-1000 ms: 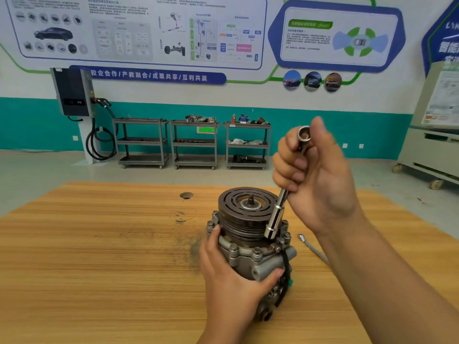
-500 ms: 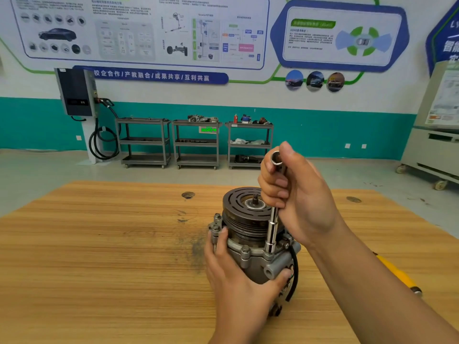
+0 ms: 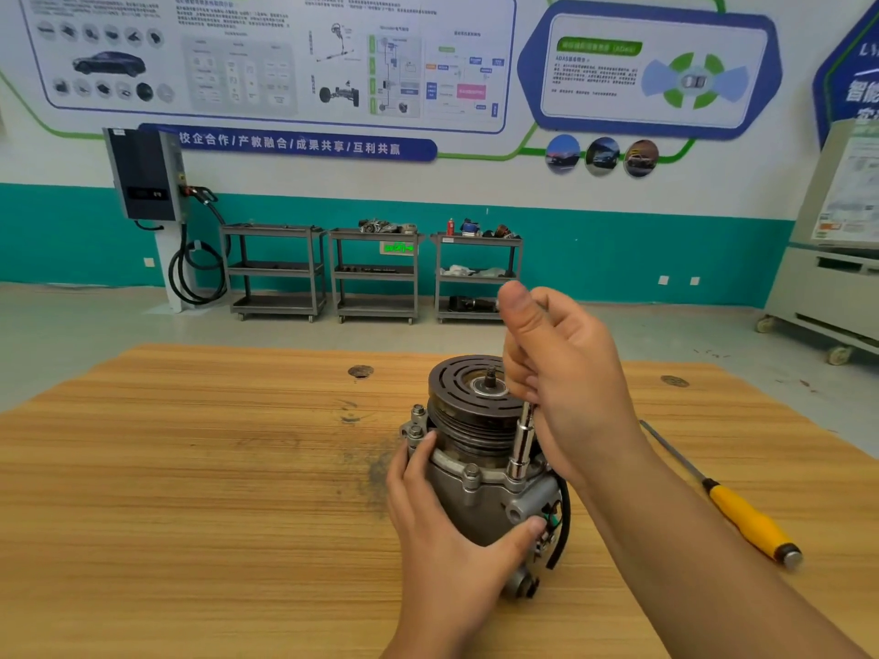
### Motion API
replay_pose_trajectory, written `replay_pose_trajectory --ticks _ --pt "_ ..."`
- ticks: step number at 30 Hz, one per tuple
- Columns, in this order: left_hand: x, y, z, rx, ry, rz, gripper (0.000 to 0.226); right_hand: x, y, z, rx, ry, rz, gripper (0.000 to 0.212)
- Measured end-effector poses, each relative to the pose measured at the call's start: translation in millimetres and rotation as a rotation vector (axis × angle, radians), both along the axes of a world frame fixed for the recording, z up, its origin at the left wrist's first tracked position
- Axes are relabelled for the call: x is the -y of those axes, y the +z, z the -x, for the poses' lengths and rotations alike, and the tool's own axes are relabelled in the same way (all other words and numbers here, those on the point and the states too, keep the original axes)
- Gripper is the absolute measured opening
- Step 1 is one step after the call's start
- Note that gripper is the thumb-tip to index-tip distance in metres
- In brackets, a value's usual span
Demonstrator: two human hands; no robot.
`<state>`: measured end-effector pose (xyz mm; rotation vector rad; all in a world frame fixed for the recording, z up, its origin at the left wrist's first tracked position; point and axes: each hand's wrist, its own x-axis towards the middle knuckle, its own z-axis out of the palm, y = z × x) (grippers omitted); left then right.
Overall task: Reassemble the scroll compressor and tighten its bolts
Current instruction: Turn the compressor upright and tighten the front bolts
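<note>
Compressor [image 3: 480,461] stands gripped by left hand [image 3: 444,539], while right hand [image 3: 571,387] clamps socket driver [image 3: 521,444] upright beside its pulley [image 3: 468,397].

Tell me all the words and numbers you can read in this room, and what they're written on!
"校企合作 / 产教融合 / 成果共享 / 互利共赢" – on the blue banner.
"ADAS" – on the green poster heading; the characters before it are too blurred.
"智能" – on the blue panel at the right edge, the rest cut off.
Big poster: print too small and blurred to read.
Green sign: too blurred.
Compressor: no readable marking.
</note>
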<state>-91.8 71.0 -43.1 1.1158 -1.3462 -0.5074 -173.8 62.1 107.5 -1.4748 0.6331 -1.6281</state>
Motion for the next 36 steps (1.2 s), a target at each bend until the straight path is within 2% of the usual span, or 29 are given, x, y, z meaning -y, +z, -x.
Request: replay_pose_trajectory --ticks 3,6,10,15,18,23,27,30,32,36 --pt "-0.5 0.0 0.6 0.008 0.01 0.005 0.105 -0.7 2.4 5.2 0.078 -0.045 -0.085 0.031" --pt "-0.4 -0.9 1.6 -0.003 0.019 0.016 0.105 -0.7 6.4 1.3 -0.01 -0.051 -0.121 0.043" --pt "-0.1 -2.2 1.4 0.003 0.045 0.015 0.105 6.2 12.7 -7.7 -0.039 -0.204 -0.204 0.054" --pt "2.1 -2.8 1.7 0.054 0.113 0.035 0.103 11.4 8.1 -20.4 -0.005 -0.421 -0.14 0.059" --pt "1.2 -3.0 6.4 0.04 0.15 0.038 0.101 11.7 6.8 -20.6 0.006 -0.465 -0.128 0.058" --pt "0.4 -6.0 23.4 -0.012 0.252 0.026 0.115 3.5 13.5 -1.6 0.02 -0.321 -0.129 0.046" --pt "4.2 -5.6 34.9 -0.008 0.337 0.035 0.118 -5.4 36.2 18.4 0.148 0.023 0.023 0.04" --pt "4.7 -6.1 37.3 -0.002 0.349 0.02 0.118 -4.7 31.7 17.1 0.061 0.156 0.0 0.042" --pt "3.4 -6.1 35.1 -0.013 0.338 0.05 0.114 -1.4 20.2 12.1 -0.001 0.163 -0.03 0.042" --pt "1.1 -9.8 26.7 -0.028 0.3 0.121 0.092 7.5 8.7 7.1 0.043 0.212 -0.057 0.041"
